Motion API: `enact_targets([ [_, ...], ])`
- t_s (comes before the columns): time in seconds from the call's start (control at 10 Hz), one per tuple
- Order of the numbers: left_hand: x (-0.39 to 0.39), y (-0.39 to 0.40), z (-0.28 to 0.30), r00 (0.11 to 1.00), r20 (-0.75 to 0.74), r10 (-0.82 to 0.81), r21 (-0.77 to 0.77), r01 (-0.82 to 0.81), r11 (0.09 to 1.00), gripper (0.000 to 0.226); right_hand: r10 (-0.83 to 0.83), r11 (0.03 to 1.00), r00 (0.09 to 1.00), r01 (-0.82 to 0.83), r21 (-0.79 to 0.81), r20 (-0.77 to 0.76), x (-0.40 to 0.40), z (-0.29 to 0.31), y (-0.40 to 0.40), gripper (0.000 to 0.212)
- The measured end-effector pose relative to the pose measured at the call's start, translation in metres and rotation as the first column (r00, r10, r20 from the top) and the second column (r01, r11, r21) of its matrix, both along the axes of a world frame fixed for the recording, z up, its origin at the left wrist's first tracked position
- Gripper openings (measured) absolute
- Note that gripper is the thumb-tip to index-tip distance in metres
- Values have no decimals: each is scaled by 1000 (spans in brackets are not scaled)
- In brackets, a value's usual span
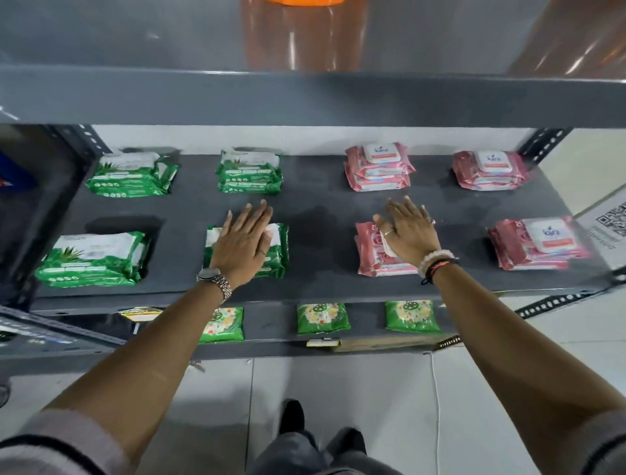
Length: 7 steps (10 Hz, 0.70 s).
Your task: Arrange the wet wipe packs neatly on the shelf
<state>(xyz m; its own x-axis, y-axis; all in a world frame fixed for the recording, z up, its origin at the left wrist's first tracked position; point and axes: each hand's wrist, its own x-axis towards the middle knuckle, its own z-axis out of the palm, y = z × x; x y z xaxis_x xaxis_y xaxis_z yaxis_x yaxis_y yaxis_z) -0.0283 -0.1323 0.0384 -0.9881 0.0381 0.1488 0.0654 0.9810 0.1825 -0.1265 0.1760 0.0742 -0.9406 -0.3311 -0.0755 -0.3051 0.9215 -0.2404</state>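
On the dark grey shelf (318, 217) lie stacks of wet wipe packs in two rows. Green packs fill the left half: back left (130, 176), back middle (250, 173), front left (91, 259) and front middle (280, 249). Pink packs fill the right half: back (377, 167), back right (489, 171), front middle (371, 254) and front right (538, 244). My left hand (244, 242) lies flat, fingers spread, on top of the front middle green stack. My right hand (408, 232) lies flat on the front middle pink stack, covering its lid.
A grey shelf board (305, 98) hangs just above, with an orange object (305, 2) on it. The lower shelf holds several green food packets (321, 317). A QR code sign (606, 225) stands at the right. Slotted uprights (542, 142) frame the corners. Below are tiled floor and my shoes (293, 415).
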Motion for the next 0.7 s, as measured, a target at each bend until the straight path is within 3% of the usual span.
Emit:
enact_targets([
  [0.4, 3, 1, 2, 1000, -20, -6, 11, 6, 1000, 53, 10, 998, 998, -14, -64, -69, 0, -8, 4, 62],
  [0.5, 3, 0, 2, 1000, 9, 1, 1, -1, 1000, 54, 28, 998, 999, -30, -56, -32, 1, -4, 3, 74],
  [0.6, 6, 0, 8, 1000, -6, 13, 31, -13, 999, 55, 78, 996, 997, -78, -33, -6, -3, 0, 5, 71],
  [0.7, 23, 20, 25, 991, -131, -41, 104, 55, 993, 55, 69, 980, 989, -92, -179, -132, 7, 17, 16, 79],
])
